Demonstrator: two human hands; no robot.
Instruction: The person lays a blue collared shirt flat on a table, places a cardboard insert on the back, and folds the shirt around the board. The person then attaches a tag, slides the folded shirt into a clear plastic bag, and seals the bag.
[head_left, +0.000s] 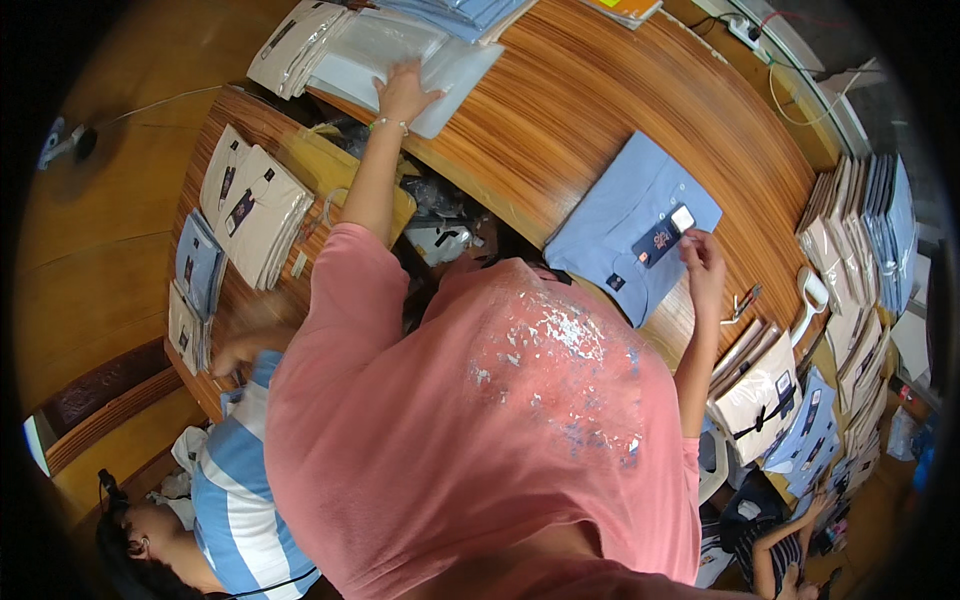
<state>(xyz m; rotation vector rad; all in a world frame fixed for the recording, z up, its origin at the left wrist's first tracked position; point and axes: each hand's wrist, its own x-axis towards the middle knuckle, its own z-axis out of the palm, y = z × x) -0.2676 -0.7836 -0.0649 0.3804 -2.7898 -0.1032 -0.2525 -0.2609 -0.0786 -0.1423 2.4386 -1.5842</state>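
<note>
My left hand [404, 97] lies with its fingers spread on a stack of clear plastic bags [455, 80] at the far left of the table. A folded light-blue garment [610, 215] rests on the table in front of me to the right. On it are a dark hang tag [657, 243] with a white patch at one end and a smaller dark label [616, 282]. My right hand [704, 258] is at the hang tag's edge, fingers curled together and pinching it.
Bagged beige garments [290, 50] and blue ones [455, 15] are stacked beyond my left hand. More bagged stacks [265, 215] stand left, beside a co-worker in a striped shirt [240, 470]. At right are garment piles [760, 390], a white-handled tool [810, 300] and small cutters [743, 303].
</note>
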